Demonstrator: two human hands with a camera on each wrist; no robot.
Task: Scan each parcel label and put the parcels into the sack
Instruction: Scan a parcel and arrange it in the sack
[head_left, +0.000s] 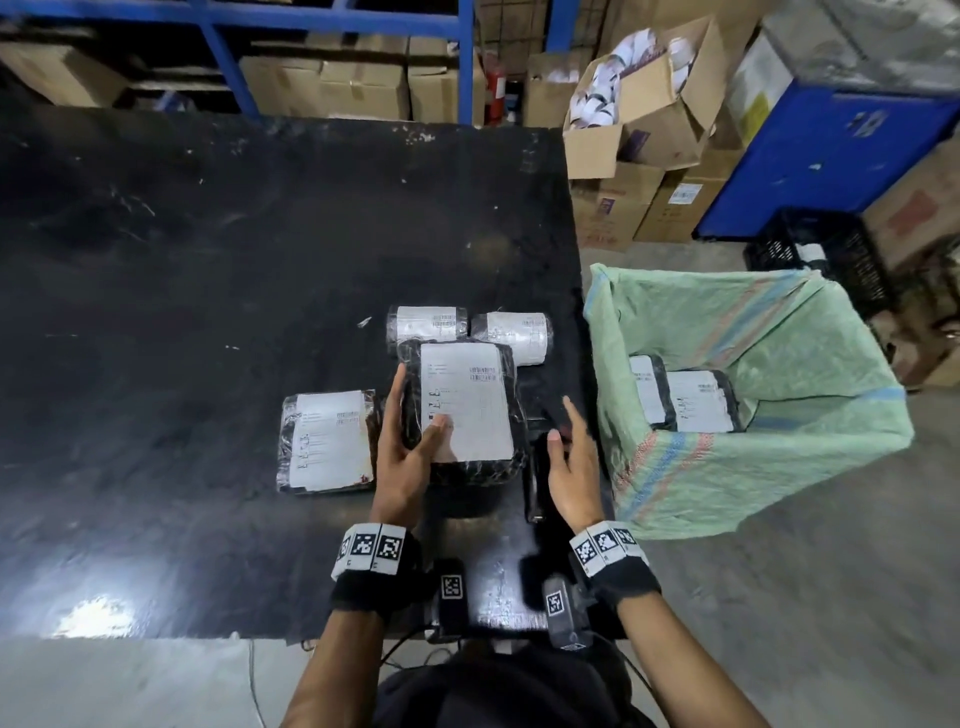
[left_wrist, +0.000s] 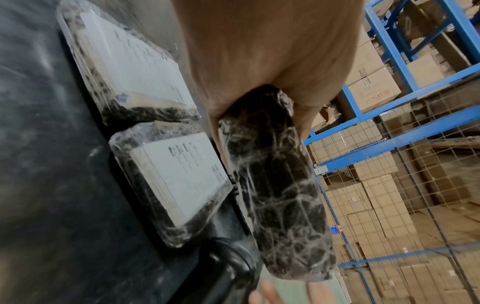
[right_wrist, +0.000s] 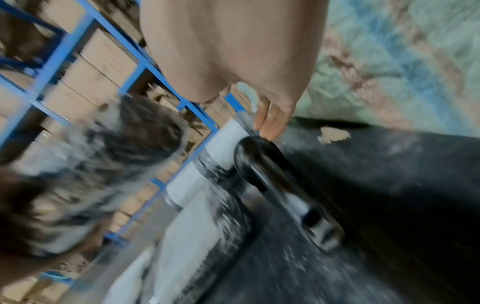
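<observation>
My left hand (head_left: 404, 441) grips a black wrapped parcel (head_left: 462, 405) by its left edge, thumb on the white label, and holds it off the black table (head_left: 208, 260). The left wrist view shows this parcel (left_wrist: 275, 185) edge-on below the palm. My right hand (head_left: 569, 441) is open, fingers straight, over a black scanner (head_left: 537, 467) lying near the table's right edge. In the right wrist view its fingertips (right_wrist: 270, 129) touch the scanner's (right_wrist: 272, 174) head. The green woven sack (head_left: 753, 467) stands open to the right of the table with two labelled parcels (head_left: 691, 400) inside.
A flat labelled parcel (head_left: 327, 441) lies left of my left hand, and two rolled parcels (head_left: 426, 322) (head_left: 511, 332) lie behind the held one. The left wrist view shows two flat parcels (left_wrist: 130, 67) (left_wrist: 176, 181) on the table. Cardboard boxes (head_left: 639, 93) and blue racking (head_left: 332, 21) stand beyond.
</observation>
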